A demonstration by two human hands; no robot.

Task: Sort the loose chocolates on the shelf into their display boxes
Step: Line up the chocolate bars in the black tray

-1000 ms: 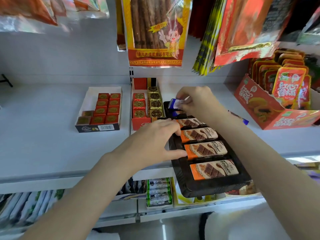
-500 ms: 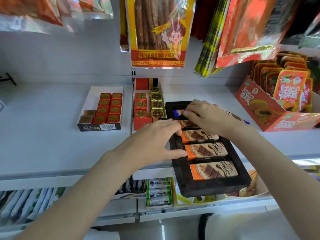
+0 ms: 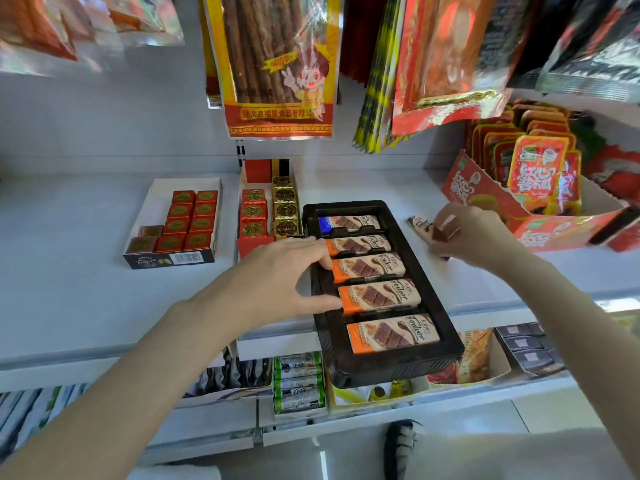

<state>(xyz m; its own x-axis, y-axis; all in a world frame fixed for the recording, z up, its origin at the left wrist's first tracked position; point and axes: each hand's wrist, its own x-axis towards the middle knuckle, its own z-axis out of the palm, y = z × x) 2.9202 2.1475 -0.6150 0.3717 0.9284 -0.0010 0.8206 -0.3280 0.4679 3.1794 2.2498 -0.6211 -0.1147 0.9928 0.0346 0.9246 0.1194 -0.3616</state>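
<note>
I am reaching my right hand [image 3: 464, 233] to the right of the black tray [image 3: 446, 337], where a loose bar [image 3: 420, 227] is lying on the shelf [image 3: 69, 265] at centre right of the frame. The bar is sitting just beside the tray's right wall, its long axis running from upper left to lower right, roughly along the tray's long side and crosswise to the bars [image 3: 379, 296] already slotted in it. My right hand is by far the nearer one: its curled fingers are closing over the bar's near end, though I cannot tell whether the pinch is firm yet. The wrist is bent inward, forearm coming up from the lower right corner.

My left hand [image 3: 287, 275] is lying on the tray's left rim at centre frame, fingers nearly straight and holding nothing, fingertips resting on the orange ends of two middle bars, thumb touching the bar below them. It is steadying the tray, I judge. The tray's five slots each show a bar, the top one blue-ended, so the loose bar probably has to be turned crosswise and stacked.
</note>
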